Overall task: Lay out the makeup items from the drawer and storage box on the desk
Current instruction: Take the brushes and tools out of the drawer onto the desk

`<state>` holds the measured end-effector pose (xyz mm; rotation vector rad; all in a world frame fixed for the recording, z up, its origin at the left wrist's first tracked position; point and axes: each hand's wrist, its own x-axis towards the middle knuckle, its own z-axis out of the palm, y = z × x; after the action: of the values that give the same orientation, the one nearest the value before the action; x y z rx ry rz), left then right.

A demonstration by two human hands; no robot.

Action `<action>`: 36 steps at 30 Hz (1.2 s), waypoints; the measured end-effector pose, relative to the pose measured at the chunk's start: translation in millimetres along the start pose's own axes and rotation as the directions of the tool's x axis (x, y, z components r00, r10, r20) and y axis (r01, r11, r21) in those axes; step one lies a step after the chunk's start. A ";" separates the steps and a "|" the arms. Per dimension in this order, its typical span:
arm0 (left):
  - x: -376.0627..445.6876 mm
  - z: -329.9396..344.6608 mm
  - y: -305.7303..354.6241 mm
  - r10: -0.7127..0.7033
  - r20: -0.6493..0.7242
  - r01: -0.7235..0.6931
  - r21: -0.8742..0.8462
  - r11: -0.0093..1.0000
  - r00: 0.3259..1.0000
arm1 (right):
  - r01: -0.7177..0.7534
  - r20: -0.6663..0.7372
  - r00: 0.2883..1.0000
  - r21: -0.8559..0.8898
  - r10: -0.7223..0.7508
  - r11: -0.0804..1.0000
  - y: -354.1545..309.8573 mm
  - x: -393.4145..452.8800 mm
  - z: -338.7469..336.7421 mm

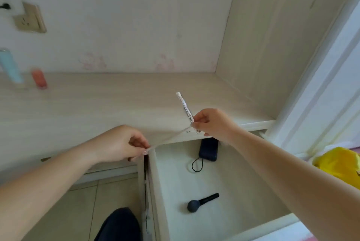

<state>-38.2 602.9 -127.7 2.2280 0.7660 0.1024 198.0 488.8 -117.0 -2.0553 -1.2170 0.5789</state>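
Observation:
My right hand (212, 124) pinches a slim clear stick-like makeup item (184, 107) that points up over the pale wooden desk (97, 108). A thin clear strip (169, 137), like a wrapper or sleeve, stretches from it to my left hand (124, 143), which pinches its other end above the desk's front edge. Below, the open white drawer (214, 186) holds a black makeup brush (201, 202) with a round dark head and a dark blue pouch (208, 149) with a black loop cord. What exactly the strip is I cannot tell.
At the desk's far left stand a light blue tube (10, 65) and a small orange-pink bottle (39, 77). A wall socket (29, 19) is above them. A yellow bag (339, 165) lies at the right. My dark-clad knee (118, 225) is below the desk.

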 end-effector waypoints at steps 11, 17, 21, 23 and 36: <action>-13.7 -93.9 -106.4 -0.367 -0.362 0.059 -0.638 0.768 0.857 | -0.111 0.108 0.990 0.266 0.085 0.958 -111.8 97.7 104.0; 17.4 -137.4 -157.8 -0.438 -0.481 0.084 -0.596 0.799 0.759 | -0.156 0.152 0.982 0.325 0.111 0.933 -149.2 146.5 164.4; 43.6 -162.1 -182.1 -0.468 -0.564 0.139 -0.528 0.838 0.681 | -0.082 0.128 0.991 0.256 0.051 0.963 -163.4 177.6 198.6; 55.0 -170.7 -191.2 -0.480 -0.591 0.167 -0.504 0.847 0.648 | -0.064 0.119 0.992 0.217 0.039 0.974 -168.3 190.7 212.0; 109.0 -208.5 -217.6 -0.468 -0.574 0.357 -0.303 0.884 0.672 | 0.033 0.103 0.994 -0.003 -0.032 0.999 -200.4 257.8 253.6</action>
<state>-119.1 912.3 -148.3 1.7855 1.5601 0.7024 32.8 866.3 -150.7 -2.0273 -1.3091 0.6741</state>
